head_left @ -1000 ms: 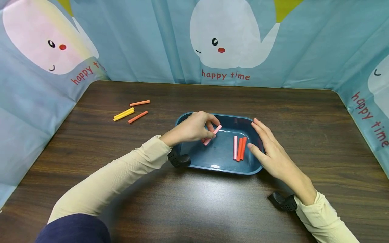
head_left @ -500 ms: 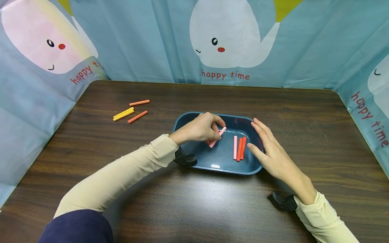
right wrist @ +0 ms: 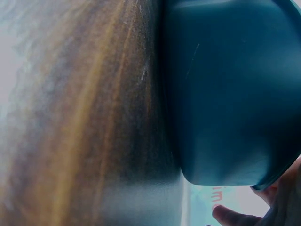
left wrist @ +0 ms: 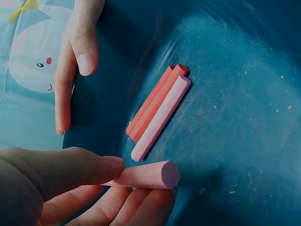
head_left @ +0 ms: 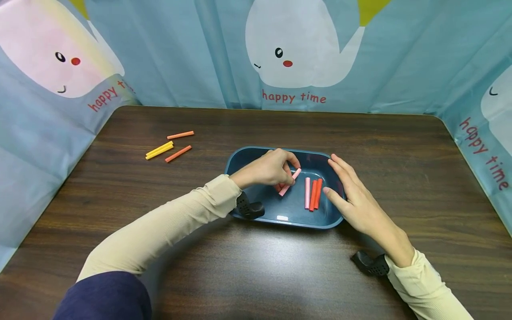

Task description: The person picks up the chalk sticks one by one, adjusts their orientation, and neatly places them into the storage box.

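In the head view my left hand (head_left: 269, 169) pinches a pink stick (head_left: 283, 191) between thumb and fingers, inside the blue tray (head_left: 288, 222). The left wrist view shows that pink stick (left wrist: 155, 175) tilted, its round end free. To its right in the head view lie another pink stick (head_left: 307, 194) and two red sticks (head_left: 315, 194), side by side on the tray floor. My right hand (head_left: 362, 204) rests at the tray's right rim with its fingers extended. In the right wrist view its fingers (right wrist: 235, 217) show beside the tray's outer wall (right wrist: 230, 103).
On the dark wooden table (head_left: 256, 275), at the back left, lie yellow sticks (head_left: 159, 150) together, with one orange stick (head_left: 180, 134) behind them and another orange stick (head_left: 178, 154) to their right. A blue curtain (head_left: 224, 53) with whale pictures hangs behind the table.
My left hand has moved to the right over the tray with the pink stick, nearer to the sticks lying there. The right hand has stayed at the rim. The head view has shifted slightly.
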`<state>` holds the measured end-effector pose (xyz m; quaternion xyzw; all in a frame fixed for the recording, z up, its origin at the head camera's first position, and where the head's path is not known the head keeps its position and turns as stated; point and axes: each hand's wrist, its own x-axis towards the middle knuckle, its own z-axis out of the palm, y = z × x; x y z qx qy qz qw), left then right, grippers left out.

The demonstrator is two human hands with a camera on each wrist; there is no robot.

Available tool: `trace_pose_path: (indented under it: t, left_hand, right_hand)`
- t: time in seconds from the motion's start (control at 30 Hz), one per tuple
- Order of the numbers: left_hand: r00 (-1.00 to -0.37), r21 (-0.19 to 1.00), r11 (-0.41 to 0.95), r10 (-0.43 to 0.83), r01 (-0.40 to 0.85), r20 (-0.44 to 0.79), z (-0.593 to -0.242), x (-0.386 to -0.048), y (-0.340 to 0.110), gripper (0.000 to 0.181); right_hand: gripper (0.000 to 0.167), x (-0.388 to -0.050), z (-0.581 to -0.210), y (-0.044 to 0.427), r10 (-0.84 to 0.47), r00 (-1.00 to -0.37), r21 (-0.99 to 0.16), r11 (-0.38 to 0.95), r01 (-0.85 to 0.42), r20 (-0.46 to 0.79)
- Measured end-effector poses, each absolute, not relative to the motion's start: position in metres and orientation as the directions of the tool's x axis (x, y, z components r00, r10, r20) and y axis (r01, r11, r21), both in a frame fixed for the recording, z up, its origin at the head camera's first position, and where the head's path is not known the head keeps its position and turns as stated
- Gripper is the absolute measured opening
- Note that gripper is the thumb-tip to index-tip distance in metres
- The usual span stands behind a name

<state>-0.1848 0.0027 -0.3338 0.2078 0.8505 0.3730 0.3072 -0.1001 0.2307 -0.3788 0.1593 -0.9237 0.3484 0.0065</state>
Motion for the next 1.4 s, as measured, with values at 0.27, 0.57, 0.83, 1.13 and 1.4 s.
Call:
trace_pose_path:
  t: [0.27,0.57,0.83,1.13,1.4]
  left_hand:
    - [-0.711,0.761,0.641,0.58,0.098,-0.397,-0.338,-0.186,0.009,0.03]
    - [-0.717,0.713,0.691,0.558,0.122,-0.418,-0.341,-0.188,0.015,0.024]
    - [-0.722,0.712,0.691,0.554,0.121,-0.415,-0.342,-0.188,0.018,0.025]
    - [-0.714,0.719,0.675,0.585,0.165,-0.385,-0.341,-0.188,0.018,0.028]
    - [-0.652,0.744,0.635,0.657,0.208,-0.378,-0.339,-0.188,0.018,0.029]
  right_hand:
    - [0.067,-0.101,-0.379,0.231,-0.288,-0.95,-0.641,0.709,-0.294,0.118]
    - [0.067,-0.101,-0.38,0.23,-0.293,-0.949,-0.644,0.706,-0.295,0.114]
    - [0.067,-0.101,-0.38,0.231,-0.291,-0.949,-0.645,0.704,-0.299,0.122]
    - [0.067,-0.101,-0.38,0.231,-0.294,-0.948,-0.646,0.702,-0.3,0.12]
    - [0.067,-0.101,-0.38,0.231,-0.29,-0.951,-0.644,0.708,-0.29,0.109]
